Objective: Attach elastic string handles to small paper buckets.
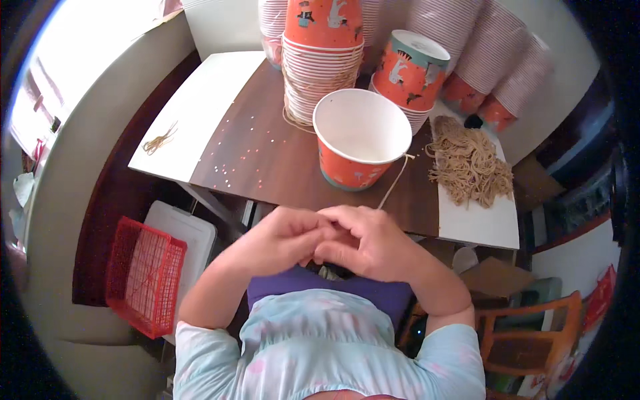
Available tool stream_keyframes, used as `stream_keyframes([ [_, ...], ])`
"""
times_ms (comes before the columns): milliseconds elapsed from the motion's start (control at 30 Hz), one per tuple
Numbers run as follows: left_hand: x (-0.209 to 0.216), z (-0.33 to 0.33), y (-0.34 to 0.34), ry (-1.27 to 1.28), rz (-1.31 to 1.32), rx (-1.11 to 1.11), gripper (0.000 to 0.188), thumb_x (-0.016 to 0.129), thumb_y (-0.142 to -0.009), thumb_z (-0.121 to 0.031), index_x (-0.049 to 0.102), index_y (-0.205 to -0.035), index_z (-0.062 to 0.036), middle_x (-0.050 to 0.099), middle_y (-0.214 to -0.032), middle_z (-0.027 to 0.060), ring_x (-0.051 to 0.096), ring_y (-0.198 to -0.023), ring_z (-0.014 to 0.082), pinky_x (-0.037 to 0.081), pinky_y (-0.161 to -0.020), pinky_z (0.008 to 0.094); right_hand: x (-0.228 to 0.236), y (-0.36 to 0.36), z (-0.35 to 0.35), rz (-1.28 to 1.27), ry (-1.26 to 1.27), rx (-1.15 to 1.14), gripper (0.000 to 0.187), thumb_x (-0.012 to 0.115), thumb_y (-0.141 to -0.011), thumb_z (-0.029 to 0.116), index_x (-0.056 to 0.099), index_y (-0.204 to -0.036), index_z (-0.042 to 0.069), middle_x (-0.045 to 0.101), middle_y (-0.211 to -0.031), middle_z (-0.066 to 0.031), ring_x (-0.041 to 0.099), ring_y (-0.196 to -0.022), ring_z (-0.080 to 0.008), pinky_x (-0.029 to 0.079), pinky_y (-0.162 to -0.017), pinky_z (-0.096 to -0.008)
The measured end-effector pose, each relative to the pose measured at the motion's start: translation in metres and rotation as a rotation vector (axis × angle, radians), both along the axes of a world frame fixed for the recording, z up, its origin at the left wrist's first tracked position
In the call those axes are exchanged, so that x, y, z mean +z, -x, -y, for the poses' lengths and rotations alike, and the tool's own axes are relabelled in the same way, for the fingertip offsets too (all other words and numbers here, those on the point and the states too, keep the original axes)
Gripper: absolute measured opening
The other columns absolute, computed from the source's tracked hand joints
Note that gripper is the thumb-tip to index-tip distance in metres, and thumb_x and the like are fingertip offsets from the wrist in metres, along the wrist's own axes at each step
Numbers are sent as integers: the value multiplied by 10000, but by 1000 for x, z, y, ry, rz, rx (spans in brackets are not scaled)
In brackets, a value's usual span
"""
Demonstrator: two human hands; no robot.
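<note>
An orange paper bucket (353,162) with a white inside stands upright near the table's front edge. From a knot at its right rim, a thin tan cord (397,181) runs down behind my right hand (373,243). My left hand (283,241) meets the right one just in front of the table edge, below the bucket. The fingers of both hands are curled and closed together. The right hand grips the cord; whatever is between the left fingers is hidden.
Tall stacks of paper buckets (320,77) line the back of the table, with an upside-down bucket (410,73) at the right. A heap of tan cords (470,163) lies at far right, a few cords (160,140) at left. Below left is a red basket (147,277); a wooden chair (527,330) stands right.
</note>
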State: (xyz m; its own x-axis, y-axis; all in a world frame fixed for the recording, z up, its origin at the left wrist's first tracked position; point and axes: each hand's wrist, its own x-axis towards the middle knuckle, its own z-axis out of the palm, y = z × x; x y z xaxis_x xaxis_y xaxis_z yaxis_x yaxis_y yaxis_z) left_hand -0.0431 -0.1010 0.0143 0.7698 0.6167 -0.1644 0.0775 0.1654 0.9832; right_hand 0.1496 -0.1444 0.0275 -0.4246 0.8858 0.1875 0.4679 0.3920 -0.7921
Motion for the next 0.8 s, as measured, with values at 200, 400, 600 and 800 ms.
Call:
stream_keyframes([
  [200, -23, -17, 9, 414, 76, -48, 409, 469, -965, -350, 660, -966, 11, 627, -738, 51, 532, -594, 86, 437, -560, 207, -6, -30, -9, -63, -201, -234, 90, 619, -843, 82, 632, -808, 0, 606, -683, -49, 562, -623, -98, 442, -560, -250],
  [400, -46, -9, 15, 284, -51, -100, 224, 550, -930, -202, 675, -929, -17, 618, -692, 8, 531, -600, 61, 438, -572, 192, -4, -46, -2, 46, -32, -341, 136, 649, -822, 123, 609, -768, 5, 605, -710, -89, 585, -637, -194, 448, -598, -318],
  [600, -32, -4, 0, 151, -41, -109, 240, 536, -936, -202, 672, -911, -7, 617, -686, 4, 538, -587, 60, 449, -559, 200, -3, -16, 12, 118, -315, -83, 618, 764, -699, 215, 506, -1223, 14, 519, -1200, -182, 515, -1114, -340, 413, -954, -406],
  [800, -26, -11, -7, 114, -29, -87, 270, 534, -931, -218, 672, -869, 5, 648, -734, 26, 575, -613, 77, 471, -588, 216, -28, 6, 7, -65, -107, -26, 478, 694, -773, 92, 504, -1195, -27, 584, -935, -170, 611, -795, -292, 502, -691, -349],
])
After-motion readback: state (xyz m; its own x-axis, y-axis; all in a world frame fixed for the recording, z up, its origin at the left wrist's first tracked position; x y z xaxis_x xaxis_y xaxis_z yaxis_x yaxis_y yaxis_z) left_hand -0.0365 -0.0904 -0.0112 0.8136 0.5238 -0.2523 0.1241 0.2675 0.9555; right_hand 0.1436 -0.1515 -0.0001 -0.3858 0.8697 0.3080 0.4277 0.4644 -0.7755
